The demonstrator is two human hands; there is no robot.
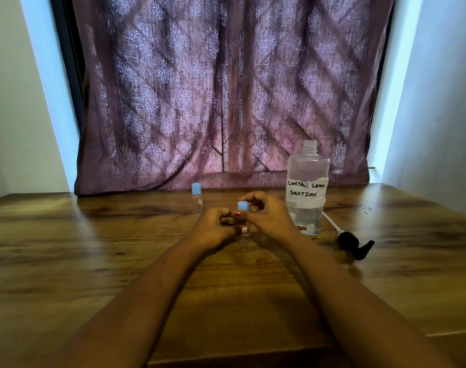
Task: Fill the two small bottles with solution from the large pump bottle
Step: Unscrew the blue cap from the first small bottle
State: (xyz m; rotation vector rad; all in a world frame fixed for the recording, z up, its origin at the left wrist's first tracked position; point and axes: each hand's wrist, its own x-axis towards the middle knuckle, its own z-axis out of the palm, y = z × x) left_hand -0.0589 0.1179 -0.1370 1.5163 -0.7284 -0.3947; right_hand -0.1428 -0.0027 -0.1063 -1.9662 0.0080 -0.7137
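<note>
left hand (213, 227) curled, right hand (267, 217) pinching

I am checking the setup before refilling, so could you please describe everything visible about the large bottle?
The large bottle is clear plastic and stands upright on the wooden table, just right of the right hand. Its threaded neck is open; the pump lies beside it. A taped white handwritten label reads "Contact Lens Solution". Nothing grips it.
</note>
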